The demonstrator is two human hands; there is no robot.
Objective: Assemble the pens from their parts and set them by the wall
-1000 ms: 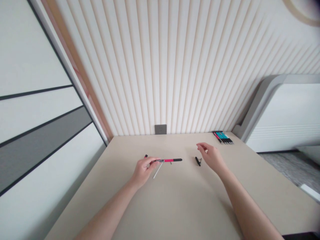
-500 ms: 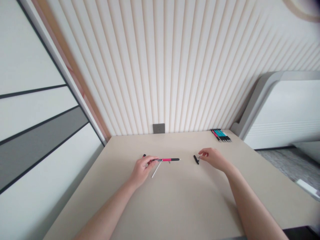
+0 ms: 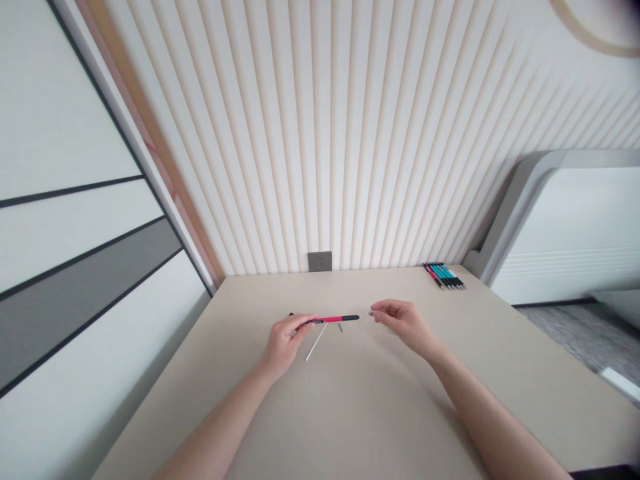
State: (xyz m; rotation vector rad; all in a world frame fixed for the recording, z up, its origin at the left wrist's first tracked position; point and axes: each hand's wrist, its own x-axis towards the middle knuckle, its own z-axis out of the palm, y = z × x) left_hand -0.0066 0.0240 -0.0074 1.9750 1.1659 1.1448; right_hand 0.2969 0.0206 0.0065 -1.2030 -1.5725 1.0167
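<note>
My left hand (image 3: pixel 283 343) is closed around the rear part of a pink and black pen barrel (image 3: pixel 333 319), whose black grip end points right. A small silvery pen tip (image 3: pixel 371 312) sits between the thumb and fingertips of my right hand (image 3: pixel 400 322), a short gap from the barrel's end. Below the barrel, a thin white refill (image 3: pixel 315 343) slants across the tabletop, its upper end close to the pen. Beside it lies a small grey spring-like piece (image 3: pixel 341 327). A black bit (image 3: pixel 291 314) peeks out behind my left hand; what it belongs to is unclear.
Several pens (image 3: pixel 444 275), mostly teal and black with one red, lie side by side at the back right of the beige table (image 3: pixel 350 407). A dark socket (image 3: pixel 320 261) is set in the ribbed wall behind. To the left rises a white and grey panel (image 3: pixel 75 267).
My right hand has moved left toward the pen barrel, carrying the small silvery tip. The black clip piece that lay beside that hand is out of sight. My left hand stays almost in place.
</note>
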